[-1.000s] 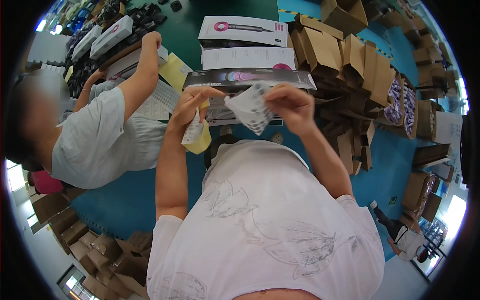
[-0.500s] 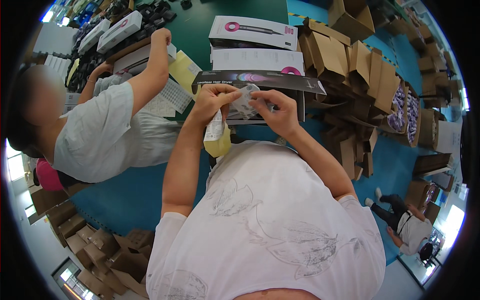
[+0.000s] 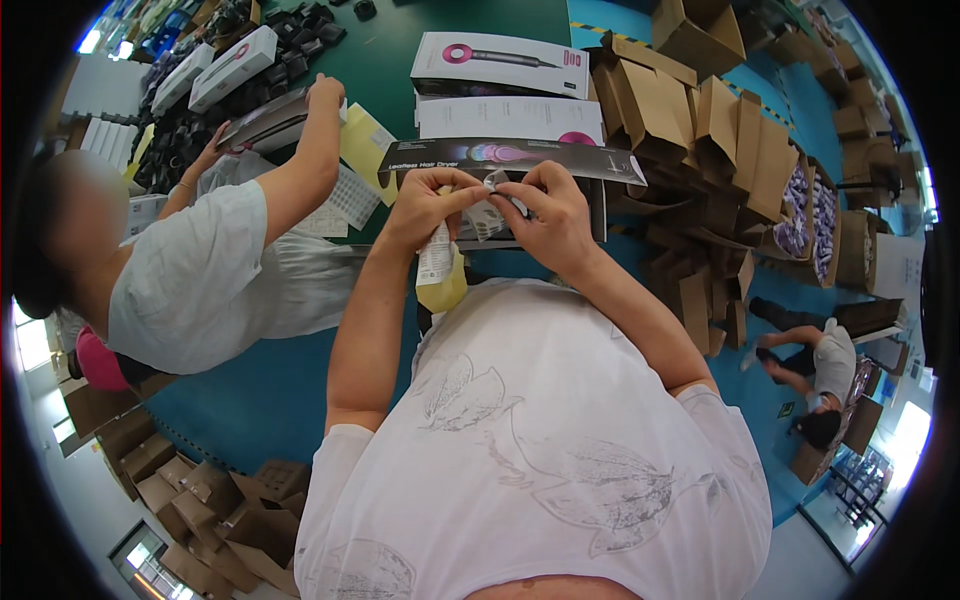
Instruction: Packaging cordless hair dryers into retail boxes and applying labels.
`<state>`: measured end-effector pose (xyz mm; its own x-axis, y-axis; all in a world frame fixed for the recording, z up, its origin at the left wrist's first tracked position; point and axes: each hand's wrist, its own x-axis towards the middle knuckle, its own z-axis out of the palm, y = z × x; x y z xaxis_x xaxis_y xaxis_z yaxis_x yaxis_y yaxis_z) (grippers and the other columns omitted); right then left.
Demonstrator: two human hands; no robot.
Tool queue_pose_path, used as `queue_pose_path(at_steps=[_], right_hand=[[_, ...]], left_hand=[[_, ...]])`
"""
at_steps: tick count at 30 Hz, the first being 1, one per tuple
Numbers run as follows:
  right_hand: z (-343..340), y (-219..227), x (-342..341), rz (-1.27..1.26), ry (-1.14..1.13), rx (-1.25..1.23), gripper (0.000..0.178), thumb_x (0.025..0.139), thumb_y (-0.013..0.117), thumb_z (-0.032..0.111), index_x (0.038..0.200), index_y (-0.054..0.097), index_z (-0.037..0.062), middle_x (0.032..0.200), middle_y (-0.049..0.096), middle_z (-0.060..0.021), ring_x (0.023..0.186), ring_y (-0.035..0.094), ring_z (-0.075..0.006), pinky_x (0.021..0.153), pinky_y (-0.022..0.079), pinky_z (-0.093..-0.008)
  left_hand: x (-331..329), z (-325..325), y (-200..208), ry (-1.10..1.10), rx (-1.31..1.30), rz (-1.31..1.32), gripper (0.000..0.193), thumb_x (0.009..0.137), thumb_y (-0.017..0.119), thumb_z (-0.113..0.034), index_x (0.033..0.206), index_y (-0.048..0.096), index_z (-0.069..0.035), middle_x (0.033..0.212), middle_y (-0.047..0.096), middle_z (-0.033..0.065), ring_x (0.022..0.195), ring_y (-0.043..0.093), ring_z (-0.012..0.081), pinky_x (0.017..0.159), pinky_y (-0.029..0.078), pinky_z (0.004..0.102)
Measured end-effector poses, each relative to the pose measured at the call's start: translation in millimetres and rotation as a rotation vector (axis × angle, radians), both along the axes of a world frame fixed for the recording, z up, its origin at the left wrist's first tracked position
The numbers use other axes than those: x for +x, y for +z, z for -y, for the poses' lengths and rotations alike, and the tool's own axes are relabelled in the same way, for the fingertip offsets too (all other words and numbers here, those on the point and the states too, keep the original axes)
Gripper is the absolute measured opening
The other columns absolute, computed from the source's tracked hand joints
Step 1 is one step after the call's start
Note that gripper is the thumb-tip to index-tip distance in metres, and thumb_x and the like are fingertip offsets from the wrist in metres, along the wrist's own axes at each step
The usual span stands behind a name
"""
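Observation:
My left hand [image 3: 425,212] and my right hand [image 3: 556,222] meet in front of me, thumbs and fingertips pinched together. Between them is a small pale, translucent sheet with printed marks [image 3: 486,222], which looks like a sticker sheet; both hands grip it near its top. A white printed label strip with yellow backing [image 3: 440,285] hangs from under my left palm. Just beyond my fingers, an opened box with a dark flap [image 3: 570,160] lies on the table edge; my hands hide part of it.
Behind it lie white-and-grey hair dryer boxes [image 3: 500,66] on the green table [image 3: 390,50]. At left a co-worker [image 3: 220,250] handles another box near yellow sheets [image 3: 365,140] and black parts [image 3: 290,50]. Open cardboard boxes [image 3: 650,110] crowd the right. Another person [image 3: 825,365] is far right.
My right hand's fingertips have come in closer to my left's, and the sheet has tilted down between them. The co-worker's box has tilted up. The person at far right has bent over.

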<state>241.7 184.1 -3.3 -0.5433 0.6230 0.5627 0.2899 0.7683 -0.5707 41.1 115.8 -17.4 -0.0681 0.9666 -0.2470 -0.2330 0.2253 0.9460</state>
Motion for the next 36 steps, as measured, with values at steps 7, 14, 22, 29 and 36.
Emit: queue_pose_path(at_steps=[7,14,22,29,36], right_hand=[[-1.4,-5.9,2.2,-0.032,-0.010,0.071,0.018,0.073,0.085,0.009,0.089,0.077,0.0085,0.077,0.055,-0.0048,0.068,0.055,-0.0191,0.054,0.046,-0.0307],[-3.6,-13.9,50.6,-0.091,0.129,-0.105,0.018,0.071,0.083,0.000,0.085,0.074,0.0077,0.076,0.059,-0.0062,0.062,0.061,-0.0188,0.054,0.052,-0.0298],[-8.9,-106.9,90.0,0.085,-0.022,-0.312,0.041,0.082,0.076,0.004,0.121,0.063,0.0074,0.089,0.070,-0.0097,0.069,0.069,-0.0220,0.060,0.055,-0.0316],[-12.8,-126.6,66.0,0.299,-0.057,-0.266,0.060,0.079,0.075,0.013,0.132,0.047,0.0038,0.093,0.071,-0.0114,0.089,0.066,-0.0369,0.079,0.054,-0.0463],[-6.8,-184.6,57.6,0.267,-0.084,-0.314,0.058,0.078,0.073,0.014,0.127,0.047,-0.0032,0.081,0.071,-0.0132,0.078,0.068,-0.0372,0.068,0.056,-0.0458]], left_hand=[[6.4,-1.1,-0.7,0.053,-0.007,-0.010,0.015,0.087,0.076,-0.012,0.092,0.074,0.002,0.068,0.066,0.0020,0.047,0.056,0.0063,0.040,0.043,0.0210],[-2.8,-3.4,3.4,0.122,-0.040,-0.311,0.020,0.093,0.067,-0.018,0.090,0.072,0.002,0.069,0.064,-0.0001,0.058,0.057,0.0076,0.052,0.044,0.0250],[-8.1,-22.9,20.1,-0.270,-0.005,-1.063,0.025,0.077,0.073,-0.023,0.075,0.068,0.002,0.068,0.062,0.0242,0.065,0.060,0.0406,0.062,0.049,0.0418],[9.3,-43.0,-14.0,-0.810,0.024,-1.488,0.029,0.078,0.066,-0.013,0.106,0.064,-0.004,0.113,0.065,0.0214,0.108,0.061,0.0368,0.093,0.048,0.0443],[11.8,-49.9,-84.5,-0.723,0.571,-1.535,0.044,0.081,0.068,-0.019,0.124,0.061,-0.011,0.117,0.063,0.0151,0.107,0.060,0.0370,0.089,0.050,0.0471]])
